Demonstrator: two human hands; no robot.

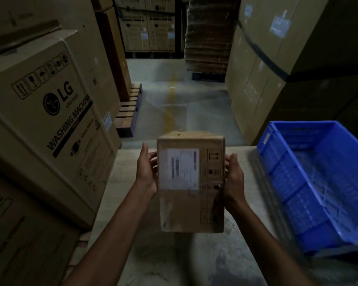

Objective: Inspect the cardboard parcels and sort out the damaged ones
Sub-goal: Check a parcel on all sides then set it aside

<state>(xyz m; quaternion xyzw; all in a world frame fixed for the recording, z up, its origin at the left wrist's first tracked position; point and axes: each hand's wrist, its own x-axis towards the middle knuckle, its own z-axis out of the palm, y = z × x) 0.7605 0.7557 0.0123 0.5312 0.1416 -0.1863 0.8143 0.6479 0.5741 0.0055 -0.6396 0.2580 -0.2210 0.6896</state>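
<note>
A small brown cardboard parcel [191,205] is held up in front of me above a pale table [128,223]. Its facing side carries a white shipping label and printed handling symbols. The far top edge looks ragged. My left hand [148,172] grips the parcel's left side, thumb on the front and fingers behind. On the parcel's right side my right hand [234,178] grips in the same way. The parcel's back and underside are hidden.
An empty blue plastic crate [293,195] stands on the table at the right. Large washing-machine cartons [50,112] are stacked at the left, more tall cartons [277,58] at the right. A floor aisle with a yellow line [170,112] and wooden pallets [128,112] runs ahead.
</note>
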